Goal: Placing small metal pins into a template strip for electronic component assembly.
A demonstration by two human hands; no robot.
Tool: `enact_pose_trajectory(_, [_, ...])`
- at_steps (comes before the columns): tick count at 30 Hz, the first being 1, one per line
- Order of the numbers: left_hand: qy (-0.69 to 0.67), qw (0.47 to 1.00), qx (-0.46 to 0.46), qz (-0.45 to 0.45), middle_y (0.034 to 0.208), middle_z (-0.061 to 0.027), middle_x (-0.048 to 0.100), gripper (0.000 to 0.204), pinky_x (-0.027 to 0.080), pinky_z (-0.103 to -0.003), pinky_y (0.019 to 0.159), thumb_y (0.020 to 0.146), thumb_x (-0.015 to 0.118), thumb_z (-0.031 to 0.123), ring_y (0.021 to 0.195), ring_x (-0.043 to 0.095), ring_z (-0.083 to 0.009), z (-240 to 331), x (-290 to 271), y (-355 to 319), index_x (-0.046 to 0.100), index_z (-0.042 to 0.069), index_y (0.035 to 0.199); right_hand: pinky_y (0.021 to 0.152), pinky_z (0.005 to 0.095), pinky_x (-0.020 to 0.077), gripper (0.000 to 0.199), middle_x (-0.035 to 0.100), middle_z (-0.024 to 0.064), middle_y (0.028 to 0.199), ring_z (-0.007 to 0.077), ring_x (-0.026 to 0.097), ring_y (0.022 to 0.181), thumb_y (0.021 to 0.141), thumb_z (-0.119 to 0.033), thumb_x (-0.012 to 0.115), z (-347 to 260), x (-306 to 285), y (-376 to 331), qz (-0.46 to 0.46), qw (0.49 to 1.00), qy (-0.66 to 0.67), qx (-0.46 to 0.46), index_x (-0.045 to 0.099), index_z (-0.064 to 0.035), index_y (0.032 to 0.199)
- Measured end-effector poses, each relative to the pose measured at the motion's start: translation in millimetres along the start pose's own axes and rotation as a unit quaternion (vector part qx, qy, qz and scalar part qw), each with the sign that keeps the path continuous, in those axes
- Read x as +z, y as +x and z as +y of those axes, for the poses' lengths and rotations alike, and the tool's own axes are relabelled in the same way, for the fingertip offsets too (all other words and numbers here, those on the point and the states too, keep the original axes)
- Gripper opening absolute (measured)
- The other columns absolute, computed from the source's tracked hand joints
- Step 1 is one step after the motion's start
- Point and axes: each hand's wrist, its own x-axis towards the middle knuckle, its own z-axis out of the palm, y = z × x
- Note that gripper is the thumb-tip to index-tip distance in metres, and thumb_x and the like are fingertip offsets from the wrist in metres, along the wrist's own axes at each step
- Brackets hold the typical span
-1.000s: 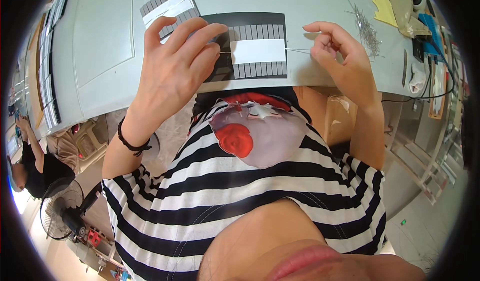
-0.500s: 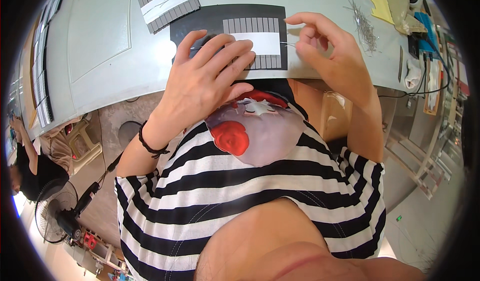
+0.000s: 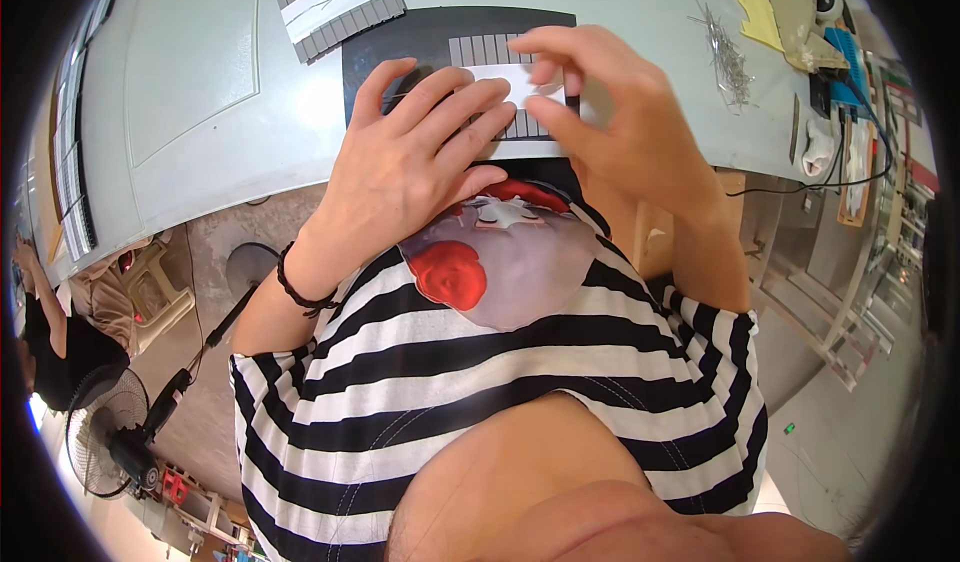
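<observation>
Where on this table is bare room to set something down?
The widest bare patch of table lies left of the dark mat and tilted slatted panel; a smaller one between mat and wire heap. Crowded: the mat, with left hand and right hand over another panel, and around the yellow piece.

A mat (image 3: 430, 34) by the near edge of the tabletop (image 3: 205, 127) is bearing a panel (image 3: 485, 50); a second panel (image 3: 338, 4) is touching its far-left corner, wires (image 3: 728, 67) lying rightward.
</observation>
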Motion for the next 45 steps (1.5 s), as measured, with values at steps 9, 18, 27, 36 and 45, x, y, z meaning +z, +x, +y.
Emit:
enact_pose_trajectory(9, [-0.014,1.000,-0.014,-0.016,0.135,-0.0006,0.065,0.050,0.035,-0.050,0.111,0.083,0.078,0.035,0.122,0.061,-0.0224,-3,-1,0,0.067,0.014,0.127,0.076,0.0385,0.0507,0.033,0.065,0.0030,0.100,0.0271,0.060,0.090,0.081,-0.009,0.080,48,-20,-41,0.017,0.972,-0.186,-0.140,0.073,-0.0114,0.114])
enact_pose_trajectory(18, [-0.009,1.000,-0.009,-0.006,0.132,-0.0012,0.064,0.043,0.037,-0.049,0.111,0.088,0.073,0.036,0.122,0.058,-0.0213,-2,0,0,0.068,0.012,0.123,0.080,0.0385,0.0476,0.047,0.063,0.0037,0.109,0.0264,0.060,0.095,0.082,-0.029,0.080,47,-17,-37,-0.036,0.943,-0.279,-0.181,0.071,-0.0140,0.125])
enact_pose_trajectory(27, [-0.024,0.999,-0.016,-0.015,0.134,-0.0009,0.065,0.049,0.033,-0.048,0.113,0.086,0.076,0.039,0.121,0.061,-0.0227,-4,-1,-1,0.068,0.014,0.128,0.077,0.0373,0.0446,0.045,0.063,0.0045,0.107,0.0243,0.059,0.100,0.091,-0.049,0.070,40,-4,-33,0.009,0.873,-0.416,-0.253,0.069,-0.0082,0.109])
enact_pose_trajectory(36, [-0.027,0.999,-0.019,-0.009,0.134,-0.0014,0.066,0.047,0.034,-0.048,0.113,0.087,0.074,0.040,0.121,0.061,-0.0225,-4,3,0,0.069,0.014,0.127,0.078,0.0378,0.0443,0.045,0.064,0.0037,0.103,0.0239,0.060,0.097,0.091,-0.050,0.069,38,-1,-36,0.045,0.882,-0.401,-0.244,0.071,-0.0081,0.108])
enact_pose_trajectory(45, [-0.041,0.999,-0.022,-0.003,0.134,-0.0026,0.066,0.049,0.035,-0.047,0.113,0.088,0.074,0.040,0.121,0.061,-0.0229,-4,4,0,0.068,0.015,0.129,0.080,0.0373,0.0437,0.049,0.064,0.0034,0.106,0.0233,0.060,0.100,0.091,-0.051,0.068,33,7,-32,0.009,0.888,-0.389,-0.246,0.071,-0.0074,0.112])
